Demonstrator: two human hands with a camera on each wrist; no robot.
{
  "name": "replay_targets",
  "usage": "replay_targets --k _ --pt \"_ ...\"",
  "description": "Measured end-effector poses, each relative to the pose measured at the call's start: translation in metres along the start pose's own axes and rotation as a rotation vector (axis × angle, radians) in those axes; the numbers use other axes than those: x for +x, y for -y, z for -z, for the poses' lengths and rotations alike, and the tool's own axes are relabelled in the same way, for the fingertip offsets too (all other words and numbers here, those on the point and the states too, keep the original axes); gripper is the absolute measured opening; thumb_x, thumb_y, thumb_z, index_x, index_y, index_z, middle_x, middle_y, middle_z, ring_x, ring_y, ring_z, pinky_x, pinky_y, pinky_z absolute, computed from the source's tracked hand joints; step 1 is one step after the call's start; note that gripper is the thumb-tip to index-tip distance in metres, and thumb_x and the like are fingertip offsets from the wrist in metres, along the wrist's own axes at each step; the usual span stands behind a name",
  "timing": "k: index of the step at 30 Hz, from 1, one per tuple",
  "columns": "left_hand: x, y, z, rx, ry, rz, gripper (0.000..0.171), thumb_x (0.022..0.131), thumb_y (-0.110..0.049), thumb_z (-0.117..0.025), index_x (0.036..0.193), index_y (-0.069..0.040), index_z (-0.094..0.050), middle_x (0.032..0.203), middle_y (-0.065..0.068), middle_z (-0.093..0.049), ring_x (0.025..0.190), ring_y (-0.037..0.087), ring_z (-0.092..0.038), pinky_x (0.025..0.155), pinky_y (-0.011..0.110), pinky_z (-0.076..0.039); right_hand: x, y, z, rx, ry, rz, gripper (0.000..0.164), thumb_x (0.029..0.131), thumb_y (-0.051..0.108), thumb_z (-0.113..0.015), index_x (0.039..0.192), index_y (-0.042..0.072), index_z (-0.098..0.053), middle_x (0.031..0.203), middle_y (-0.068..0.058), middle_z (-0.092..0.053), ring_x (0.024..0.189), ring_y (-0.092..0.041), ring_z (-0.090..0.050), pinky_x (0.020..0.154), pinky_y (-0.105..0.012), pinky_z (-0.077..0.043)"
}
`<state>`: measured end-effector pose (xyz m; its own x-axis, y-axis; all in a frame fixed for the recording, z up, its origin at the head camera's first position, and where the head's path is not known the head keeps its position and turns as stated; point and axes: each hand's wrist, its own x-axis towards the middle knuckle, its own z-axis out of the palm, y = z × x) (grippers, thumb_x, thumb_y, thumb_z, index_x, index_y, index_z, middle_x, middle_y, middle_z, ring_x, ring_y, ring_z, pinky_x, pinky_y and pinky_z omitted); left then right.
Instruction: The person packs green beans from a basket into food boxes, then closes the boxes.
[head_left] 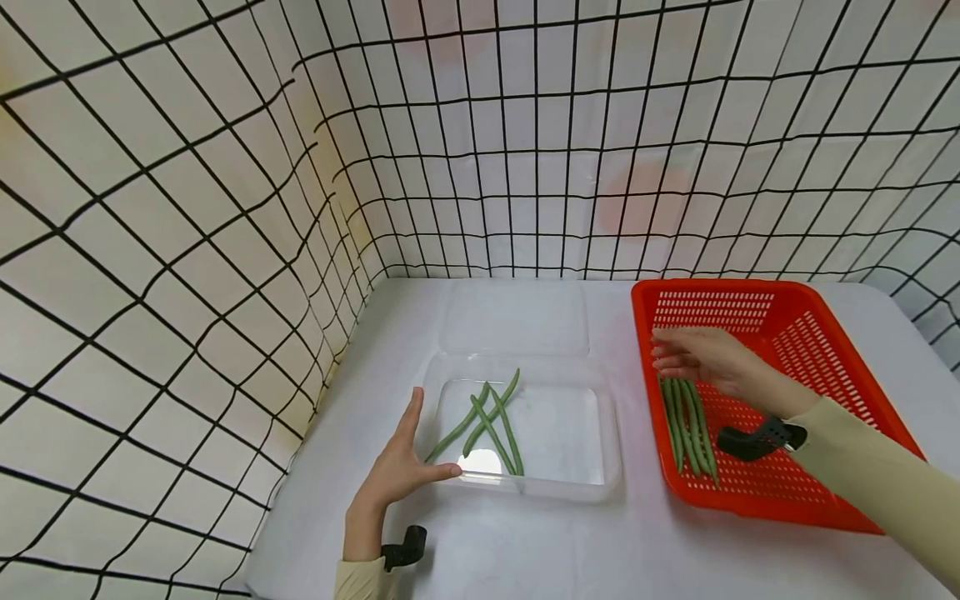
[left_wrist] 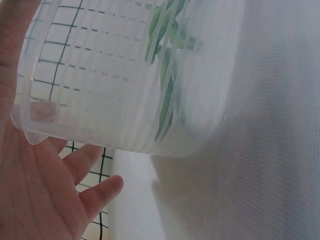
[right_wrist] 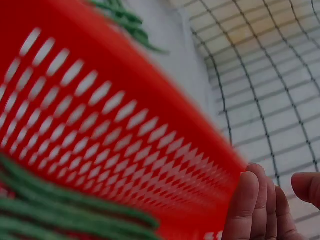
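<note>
A clear plastic container [head_left: 606, 433] stands on the white table with several green beans [head_left: 491, 429] lying crossed on its left side. At its near left corner is my left hand [head_left: 397, 471], thumb at the near rim and fingers stretched along the left side. The left wrist view shows the palm [left_wrist: 40, 190] beside the container wall, fingers spread. My right hand [head_left: 705, 358] hovers over the left part of the red basket [head_left: 795, 292], holding nothing. In the right wrist view its fingers [right_wrist: 241, 200] are straight, the thumb apart. Below lie several more beans [head_left: 686, 429] side by side.
Behind the container a clear flat lid [head_left: 513, 317] lies on the white table [head_left: 525, 558]. Black netting [head_left: 525, 175] over white cloth walls in the back and left side of the table. The basket has raised, slotted walls.
</note>
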<state>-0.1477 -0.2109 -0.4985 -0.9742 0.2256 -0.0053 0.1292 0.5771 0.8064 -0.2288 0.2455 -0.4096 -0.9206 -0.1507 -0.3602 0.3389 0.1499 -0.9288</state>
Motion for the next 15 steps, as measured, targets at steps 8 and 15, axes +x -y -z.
replay_targets --k 8,15 --pt "-0.002 -0.001 0.001 -0.008 0.006 0.008 0.13 0.057 -0.056 -0.085 0.152 -0.035 0.001 0.158 -0.009 0.0 0.141 0.013 -0.004 0.11 0.05 -0.016 0.0 -0.044 0.055 -0.04 -0.031 -0.086 0.043 0.096 0.035 -0.056 0.119 -0.002 -0.054 0.089 -0.003 -0.067 0.082 -0.018 -0.068 0.079 -0.035 -0.053" --pt "-0.001 -0.002 0.0 -0.008 0.003 -0.011 0.129 0.058 -0.054 -0.085 0.152 -0.033 0.0 0.158 -0.008 -0.001 0.141 0.014 -0.004 0.11 0.049 -0.014 0.006 -0.082 0.084 -0.195 0.059 -0.201 0.058 0.099 0.03 -0.051 0.126 -0.021 -0.045 0.092 -0.01 -0.068 0.08 -0.023 -0.067 0.074 -0.038 -0.055"
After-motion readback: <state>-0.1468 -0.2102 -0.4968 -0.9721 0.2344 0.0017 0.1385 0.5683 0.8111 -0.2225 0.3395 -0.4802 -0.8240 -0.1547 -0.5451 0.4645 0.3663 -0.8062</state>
